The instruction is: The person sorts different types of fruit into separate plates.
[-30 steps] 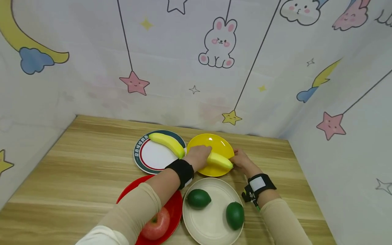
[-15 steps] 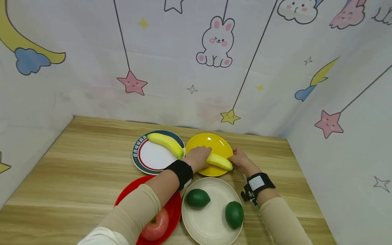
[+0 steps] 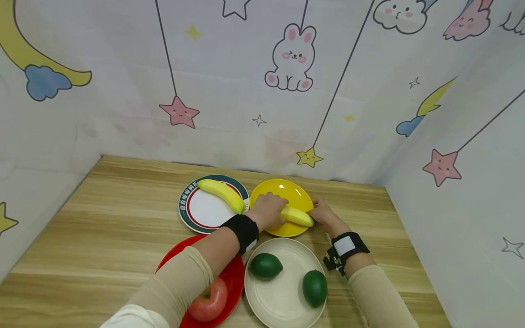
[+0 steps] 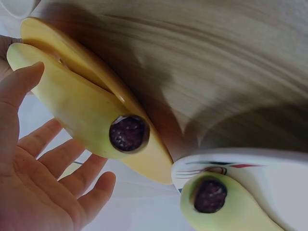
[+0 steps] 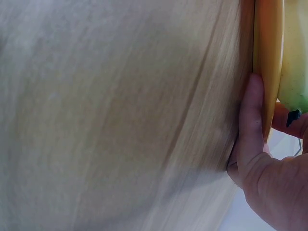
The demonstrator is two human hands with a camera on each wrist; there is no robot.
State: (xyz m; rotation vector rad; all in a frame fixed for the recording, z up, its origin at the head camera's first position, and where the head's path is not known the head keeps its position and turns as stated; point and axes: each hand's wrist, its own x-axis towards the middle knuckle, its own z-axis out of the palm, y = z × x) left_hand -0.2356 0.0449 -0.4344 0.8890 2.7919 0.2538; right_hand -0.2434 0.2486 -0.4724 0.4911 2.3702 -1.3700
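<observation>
A yellow banana (image 3: pixel 297 216) lies across the yellow plate (image 3: pixel 293 191). My left hand (image 3: pixel 267 210) is over the banana's left half. In the left wrist view the thumb (image 4: pixel 26 79) lies along one side of that banana, while the loosely spread fingers (image 4: pixel 65 156) are on the other. My right hand (image 3: pixel 324 215) grips the yellow plate's right rim; the right wrist view has its thumb (image 5: pixel 251 113) along the outside and a finger past the rim, near the banana's dark tip (image 5: pixel 293 117).
Left of the yellow plate, another banana (image 3: pixel 223 193) lies on a white plate (image 3: pixel 201 214) with a green rim. Nearer are a red plate (image 3: pixel 234 278) with an apple (image 3: pixel 211 300) and a cream plate (image 3: pixel 283 314) with two green lemon-shaped fruits (image 3: pixel 266 266). A patterned cloth wall (image 3: pixel 229 141) stands behind.
My left hand's fingers have loosened and lifted slightly from the banana on the yellow plate, which sits a touch further right. The right hand stays at the plate's rim.
</observation>
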